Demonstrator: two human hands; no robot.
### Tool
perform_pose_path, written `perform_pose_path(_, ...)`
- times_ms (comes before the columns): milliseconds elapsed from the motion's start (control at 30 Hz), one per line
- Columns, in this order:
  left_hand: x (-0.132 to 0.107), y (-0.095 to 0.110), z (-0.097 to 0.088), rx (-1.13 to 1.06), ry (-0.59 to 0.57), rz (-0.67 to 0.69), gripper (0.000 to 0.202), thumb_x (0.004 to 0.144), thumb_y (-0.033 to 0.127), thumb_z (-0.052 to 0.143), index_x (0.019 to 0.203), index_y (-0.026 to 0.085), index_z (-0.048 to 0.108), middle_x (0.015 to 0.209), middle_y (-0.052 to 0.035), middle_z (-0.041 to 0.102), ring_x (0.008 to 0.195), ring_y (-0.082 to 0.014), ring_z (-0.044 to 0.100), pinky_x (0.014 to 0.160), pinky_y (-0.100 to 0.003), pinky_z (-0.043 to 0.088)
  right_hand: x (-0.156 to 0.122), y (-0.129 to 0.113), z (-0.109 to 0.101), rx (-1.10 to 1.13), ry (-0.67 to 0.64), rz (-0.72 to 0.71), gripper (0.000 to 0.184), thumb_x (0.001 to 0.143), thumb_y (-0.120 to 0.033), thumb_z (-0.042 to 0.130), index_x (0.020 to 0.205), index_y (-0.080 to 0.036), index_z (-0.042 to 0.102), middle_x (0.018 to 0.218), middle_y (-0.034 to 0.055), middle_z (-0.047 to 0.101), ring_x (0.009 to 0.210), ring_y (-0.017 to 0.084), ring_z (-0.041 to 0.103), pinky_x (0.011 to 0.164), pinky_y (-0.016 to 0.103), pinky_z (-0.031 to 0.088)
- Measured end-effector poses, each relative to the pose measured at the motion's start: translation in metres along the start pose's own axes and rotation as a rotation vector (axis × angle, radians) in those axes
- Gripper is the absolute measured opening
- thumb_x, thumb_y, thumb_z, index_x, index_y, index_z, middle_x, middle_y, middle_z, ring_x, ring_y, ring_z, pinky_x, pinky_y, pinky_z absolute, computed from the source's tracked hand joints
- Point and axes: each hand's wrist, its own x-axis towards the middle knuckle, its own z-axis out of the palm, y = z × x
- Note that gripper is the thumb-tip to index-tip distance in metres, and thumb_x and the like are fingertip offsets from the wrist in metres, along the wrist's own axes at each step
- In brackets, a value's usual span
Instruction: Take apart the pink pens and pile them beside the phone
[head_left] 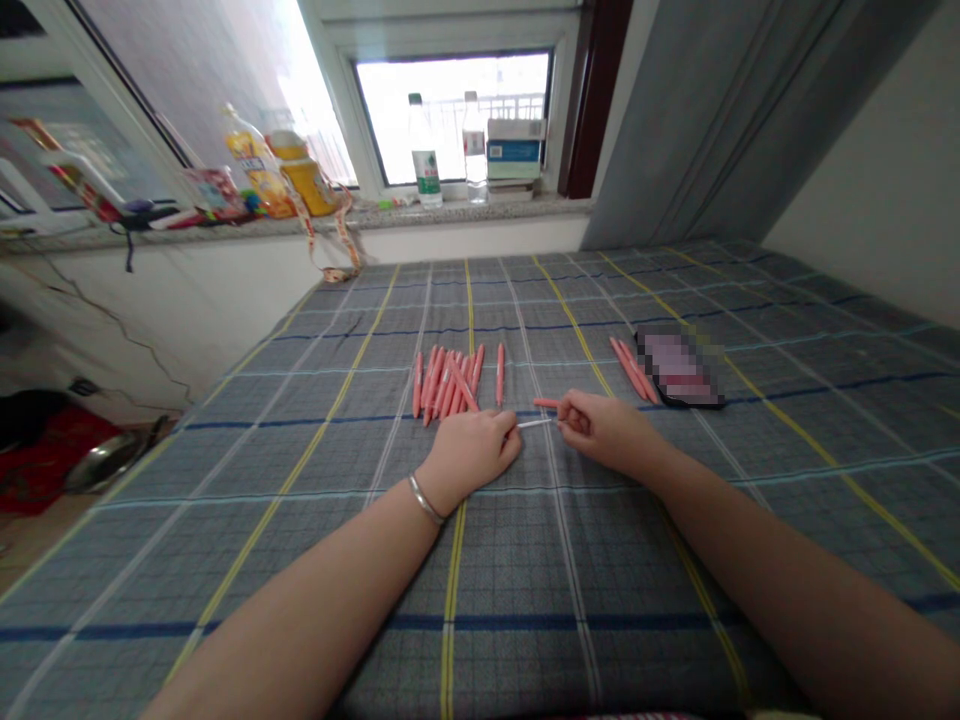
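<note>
My left hand [474,452] rests on the checked blanket [480,560], fingers curled round one end of a thin white refill [534,424]. My right hand [600,428] is closed on a pink pen barrel [546,403] and touches the refill's other end. Just beyond my left hand lies a pile of several pink pens [448,382], with one pen [499,374] lying apart to its right. Two more pink pens [631,368] lie farther right, against a dark flat object [679,367].
A windowsill at the back holds two plastic bottles [424,152], a stack of boxes [514,152], an orange juice bottle [255,165] and a jar [304,172]. A grey curtain [720,110] hangs at the right. The blanket's left edge drops to the floor, with red cloth [45,450].
</note>
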Motion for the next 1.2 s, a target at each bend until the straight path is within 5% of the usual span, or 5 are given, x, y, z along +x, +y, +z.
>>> perform_pose_path(400, -0.0003, -0.001, -0.0003, 0.005, 0.013, 0.018, 0.031, 0.087, 0.034, 0.031, 0.08, 0.02, 0.058, 0.077, -0.0029, 0.065, 0.065, -0.0188, 0.061, 0.054, -0.027, 0.039, -0.0003, -0.0008, -0.0002, -0.053, 0.076, 0.026, 0.004, 0.07, -0.02, 0.051, 0.074, -0.021, 0.048, 0.064, -0.0029, 0.056, 0.054, 0.01, 0.047, 0.05, 0.022, 0.03)
perform_pose_path(1200, -0.0004, -0.0004, -0.0005, -0.012, 0.011, 0.051, 0.032, 0.088, 0.035, 0.031, 0.082, 0.019, 0.058, 0.078, -0.0027, 0.064, 0.067, -0.0168, 0.06, 0.055, -0.025, 0.039, -0.0004, -0.0027, 0.0005, 0.023, 0.028, -0.08, 0.004, 0.075, -0.021, 0.052, 0.077, -0.02, 0.055, 0.068, -0.0011, 0.059, 0.059, 0.011, 0.052, 0.055, 0.022, 0.036)
